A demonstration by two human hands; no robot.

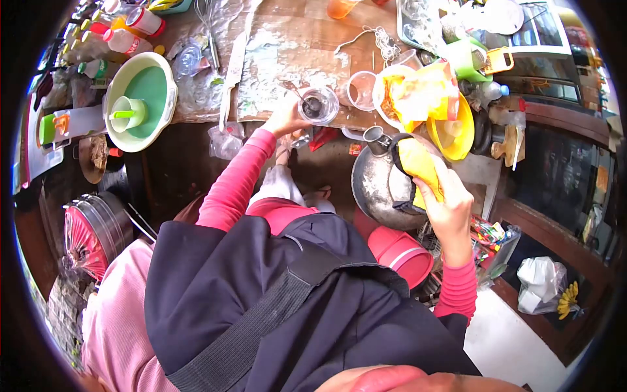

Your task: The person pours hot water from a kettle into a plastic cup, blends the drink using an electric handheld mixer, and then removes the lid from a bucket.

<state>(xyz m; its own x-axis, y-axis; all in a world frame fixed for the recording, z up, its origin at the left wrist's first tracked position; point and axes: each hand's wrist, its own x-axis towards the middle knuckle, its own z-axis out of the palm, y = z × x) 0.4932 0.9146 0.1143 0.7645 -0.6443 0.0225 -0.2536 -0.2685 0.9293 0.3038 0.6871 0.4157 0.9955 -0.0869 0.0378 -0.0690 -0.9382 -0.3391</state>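
On the table's near edge, my left hand [290,119] is closed around the side of a clear plastic cup [319,108]. Dark contents lie at the bottom of the cup, and a spoon [290,87] leans out over its rim. My right hand [449,201] is wrapped round a yellow cloth [418,163] with a dark edge, at the handle of a large metal kettle [382,186]. The kettle's spout [375,136] points up toward the table, to the right of the cup. The handle itself is hidden under the cloth.
Another clear cup [361,90] stands right of the held one. A knife [233,78] and a whisk [208,29] lie left. A basin [157,98] holds a measuring cup. Orange-yellow packaging [421,98] sits by a yellow plate [460,130]. A pink bucket [400,255] stands below the kettle.
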